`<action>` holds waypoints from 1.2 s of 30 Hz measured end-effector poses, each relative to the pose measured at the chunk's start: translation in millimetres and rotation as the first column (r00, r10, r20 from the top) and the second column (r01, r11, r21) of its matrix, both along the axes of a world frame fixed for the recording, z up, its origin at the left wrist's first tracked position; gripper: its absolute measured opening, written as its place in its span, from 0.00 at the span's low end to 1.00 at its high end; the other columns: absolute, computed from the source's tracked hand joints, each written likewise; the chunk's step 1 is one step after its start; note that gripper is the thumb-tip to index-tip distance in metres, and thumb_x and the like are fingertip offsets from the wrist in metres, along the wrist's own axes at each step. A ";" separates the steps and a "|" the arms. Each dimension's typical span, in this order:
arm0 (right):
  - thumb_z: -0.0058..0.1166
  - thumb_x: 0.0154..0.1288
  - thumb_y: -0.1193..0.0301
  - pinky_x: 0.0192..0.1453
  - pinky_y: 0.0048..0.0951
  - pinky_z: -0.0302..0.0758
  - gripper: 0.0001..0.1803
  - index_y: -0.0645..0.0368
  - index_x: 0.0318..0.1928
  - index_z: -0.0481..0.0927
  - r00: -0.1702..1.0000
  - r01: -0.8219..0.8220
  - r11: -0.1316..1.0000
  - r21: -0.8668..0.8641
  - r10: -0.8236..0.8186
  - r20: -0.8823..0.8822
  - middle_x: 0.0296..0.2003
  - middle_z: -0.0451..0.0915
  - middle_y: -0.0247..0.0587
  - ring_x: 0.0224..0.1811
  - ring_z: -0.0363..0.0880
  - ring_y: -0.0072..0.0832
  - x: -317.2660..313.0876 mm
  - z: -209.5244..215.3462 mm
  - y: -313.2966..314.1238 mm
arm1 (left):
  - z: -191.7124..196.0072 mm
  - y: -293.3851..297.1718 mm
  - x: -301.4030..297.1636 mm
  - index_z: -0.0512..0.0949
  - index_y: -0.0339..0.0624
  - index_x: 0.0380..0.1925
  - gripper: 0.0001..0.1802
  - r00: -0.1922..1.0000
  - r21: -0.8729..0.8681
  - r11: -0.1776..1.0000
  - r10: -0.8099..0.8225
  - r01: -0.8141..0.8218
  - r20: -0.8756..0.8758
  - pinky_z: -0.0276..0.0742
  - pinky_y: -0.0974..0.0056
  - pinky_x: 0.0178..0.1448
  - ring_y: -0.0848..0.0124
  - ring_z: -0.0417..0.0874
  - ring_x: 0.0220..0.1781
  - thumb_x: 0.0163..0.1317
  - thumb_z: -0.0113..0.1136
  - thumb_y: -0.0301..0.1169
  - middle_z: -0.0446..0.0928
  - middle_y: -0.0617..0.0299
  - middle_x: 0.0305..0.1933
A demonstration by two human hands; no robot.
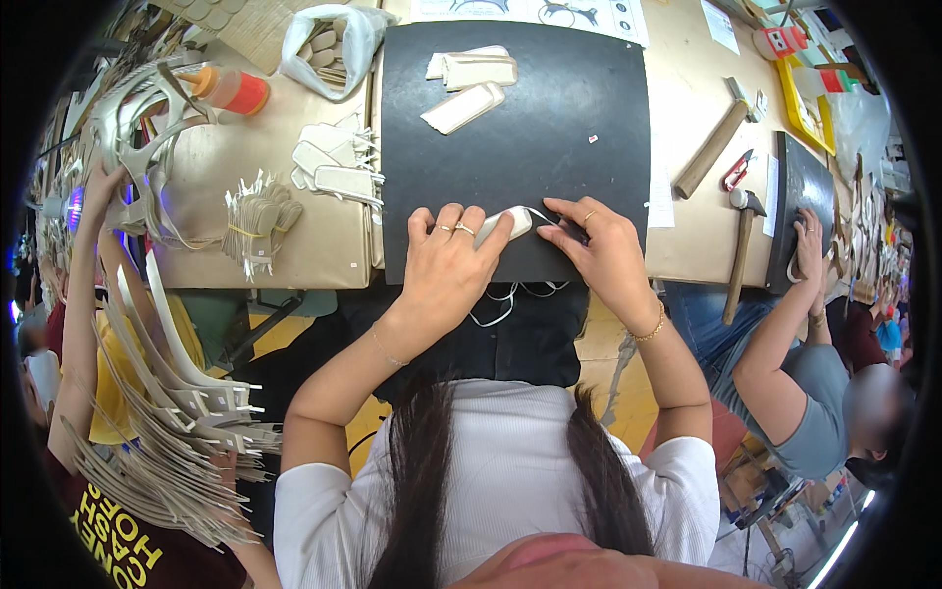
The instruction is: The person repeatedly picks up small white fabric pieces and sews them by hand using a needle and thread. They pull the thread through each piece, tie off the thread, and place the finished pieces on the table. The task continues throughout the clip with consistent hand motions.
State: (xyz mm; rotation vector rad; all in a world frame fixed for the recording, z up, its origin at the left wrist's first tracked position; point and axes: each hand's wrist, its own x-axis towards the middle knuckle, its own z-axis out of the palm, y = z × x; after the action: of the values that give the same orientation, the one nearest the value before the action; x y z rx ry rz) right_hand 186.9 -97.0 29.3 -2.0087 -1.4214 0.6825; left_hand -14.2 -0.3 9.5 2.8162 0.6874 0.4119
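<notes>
My left hand (446,257) presses a small cream, rounded-end piece (503,227), which looks like leather, against the black mat (530,118) near its front edge. Its fingers are closed over the piece. My right hand (606,245) is beside it, thumb and forefinger pinching a thin white strip (536,212) that curves off the far end of the piece. White cord (502,306) hangs below the mat's edge at my lap. Further up the mat lie several similar cream pieces (479,71).
To the left are a stack of cream tabs (339,162), a banded bundle (257,221), a plastic bag of pieces (329,49) and an orange-red bottle (231,88). Hammers (744,226) and a red cutter (736,172) lie right. Co-workers' arms (785,344) flank me on both sides.
</notes>
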 end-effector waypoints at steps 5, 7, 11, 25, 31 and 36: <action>0.70 0.63 0.70 0.38 0.35 0.80 0.15 0.56 0.50 0.89 0.995 0.077 0.997 0.015 -0.076 -0.065 0.33 0.82 0.41 0.31 0.84 0.38 -6.9 -2.1 -6.8 | 4.8 1.9 2.5 0.82 0.56 0.62 0.27 0.999 -0.045 0.999 -0.017 0.015 -0.040 0.62 0.52 0.55 0.64 0.76 0.47 0.60 0.70 0.30 0.74 0.64 0.40; 0.69 0.63 0.71 0.37 0.36 0.80 0.15 0.56 0.50 0.89 0.998 0.035 0.996 0.082 -0.039 0.049 0.33 0.81 0.40 0.31 0.84 0.37 -10.9 -3.5 -8.7 | 6.9 4.5 3.2 0.82 0.56 0.61 0.26 0.999 -0.084 0.996 -0.023 0.020 -0.033 0.62 0.52 0.54 0.64 0.75 0.46 0.61 0.70 0.30 0.74 0.65 0.40; 0.67 0.64 0.72 0.36 0.36 0.80 0.15 0.56 0.52 0.87 0.957 -0.092 0.984 0.154 0.045 0.287 0.33 0.79 0.38 0.31 0.83 0.36 -16.8 -4.8 -11.7 | 11.3 10.0 5.0 0.82 0.55 0.61 0.25 0.999 -0.157 0.987 -0.032 0.026 -0.037 0.61 0.53 0.52 0.64 0.75 0.45 0.62 0.68 0.30 0.74 0.65 0.40; 0.68 0.63 0.71 0.35 0.38 0.81 0.09 0.57 0.42 0.84 0.969 0.081 0.990 0.118 -0.106 0.225 0.36 0.79 0.37 0.34 0.86 0.41 -26.3 -11.8 9.9 | 15.3 20.6 5.1 0.83 0.54 0.61 0.22 0.997 -0.301 0.953 -0.060 0.044 -0.044 0.59 0.55 0.53 0.65 0.75 0.45 0.67 0.66 0.31 0.74 0.65 0.38; 0.68 0.58 0.77 0.36 0.37 0.81 0.14 0.56 0.46 0.83 0.955 -0.041 0.995 0.095 0.011 0.297 0.39 0.81 0.36 0.34 0.86 0.39 -25.6 -9.6 2.8 | 17.1 20.6 6.3 0.83 0.53 0.60 0.22 0.998 -0.336 0.942 -0.045 0.028 -0.042 0.58 0.55 0.53 0.64 0.75 0.46 0.66 0.67 0.31 0.74 0.65 0.38; 0.63 0.57 0.77 0.33 0.31 0.80 0.18 0.56 0.50 0.86 0.907 -0.188 0.966 0.176 0.102 0.409 0.36 0.78 0.32 0.32 0.83 0.28 -22.2 -8.4 -6.7 | 18.3 21.6 8.5 0.83 0.53 0.60 0.21 0.998 -0.386 0.922 -0.025 0.000 -0.059 0.58 0.55 0.54 0.63 0.76 0.47 0.66 0.67 0.30 0.75 0.64 0.39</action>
State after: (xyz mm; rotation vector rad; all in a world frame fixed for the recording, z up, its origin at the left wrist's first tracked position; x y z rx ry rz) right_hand 164.7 -103.7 20.9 -1.9549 -1.8093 0.1668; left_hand -5.7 21.3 27.8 2.4644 0.6782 0.1613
